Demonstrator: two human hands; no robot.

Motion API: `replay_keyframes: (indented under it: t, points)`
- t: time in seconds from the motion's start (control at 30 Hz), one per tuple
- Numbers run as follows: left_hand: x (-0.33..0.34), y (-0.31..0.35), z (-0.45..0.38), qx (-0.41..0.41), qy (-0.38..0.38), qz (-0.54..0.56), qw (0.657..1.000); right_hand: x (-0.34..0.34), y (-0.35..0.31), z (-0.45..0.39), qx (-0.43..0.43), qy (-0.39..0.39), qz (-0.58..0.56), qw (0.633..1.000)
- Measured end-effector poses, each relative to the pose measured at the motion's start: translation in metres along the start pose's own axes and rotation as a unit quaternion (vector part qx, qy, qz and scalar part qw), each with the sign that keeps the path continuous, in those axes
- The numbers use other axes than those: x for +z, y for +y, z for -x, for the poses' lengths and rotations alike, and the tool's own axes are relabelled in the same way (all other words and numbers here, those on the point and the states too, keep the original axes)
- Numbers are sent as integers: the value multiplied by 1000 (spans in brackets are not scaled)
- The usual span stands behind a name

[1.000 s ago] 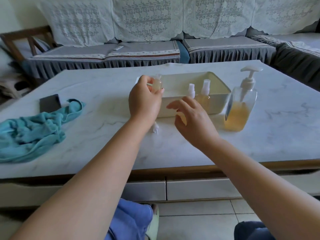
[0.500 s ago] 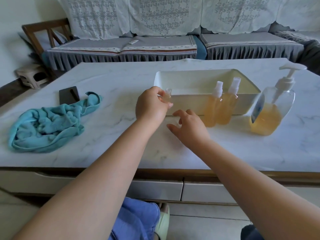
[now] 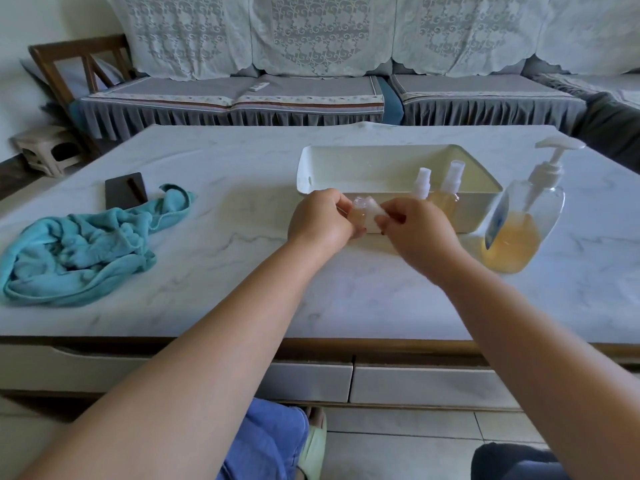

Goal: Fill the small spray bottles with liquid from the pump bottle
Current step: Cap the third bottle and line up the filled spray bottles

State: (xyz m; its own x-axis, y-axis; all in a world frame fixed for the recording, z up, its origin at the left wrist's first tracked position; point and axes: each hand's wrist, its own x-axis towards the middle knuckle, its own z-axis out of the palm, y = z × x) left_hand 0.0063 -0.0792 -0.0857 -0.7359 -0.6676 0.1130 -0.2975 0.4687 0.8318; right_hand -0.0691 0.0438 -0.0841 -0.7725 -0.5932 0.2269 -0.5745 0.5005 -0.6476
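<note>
While we look down from head height, the broad white marble-patterned table (image 3: 242, 271) fills most of the view, with a grey sofa draped in pale lace covers (image 3: 311, 64) running along its far side. On the table's left lies a crumpled teal cloth towel (image 3: 79, 244), and just behind it, touching its upper edge, sits a flat dark rectangular pad (image 3: 124, 194). Right of centre stands a cream rectangular plastic tray (image 3: 346, 168). At the tray's right end stands a clear pump bottle with a white pump head, about half full of amber liquid (image 3: 519, 230).

Our two bare forearms reach forward and meet just in front of the tray's near wall. Our left hand (image 3: 320, 223) has its fingers curled around a small clear spray bottle with an open neck (image 3: 360, 211), holding it above the table; it seems to hold some pale liquid, though we cannot tell how much. Our right hand (image 3: 415, 230) pinches a small translucent white cap (image 3: 375, 218) with fingers and thumb together, right beside the bottle's neck. Behind our right hand, two small amber-filled spray bottles with white spray tops (image 3: 446, 192) stand upright side by side against the tray's near wall.
</note>
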Motion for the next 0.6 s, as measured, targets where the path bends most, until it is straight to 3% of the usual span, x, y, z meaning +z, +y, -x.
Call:
replay_keyframes:
  t: [0.1, 0.27, 0.4, 0.6]
  points:
    - [9, 6, 7, -9, -46, 52, 998, -26, 6, 0, 49, 11, -122, 991]
    - [26, 14, 11, -31, -99, 65, 993, -51, 25, -7, 82, 19, -346, 934]
    - [36, 20, 15, -24, -121, 70, 990, -60, 31, -8, 57, 56, -421, 904]
    - [42, 27, 18, -6, -140, 82, 987, -63, 37, -6, 32, 69, -431, 899]
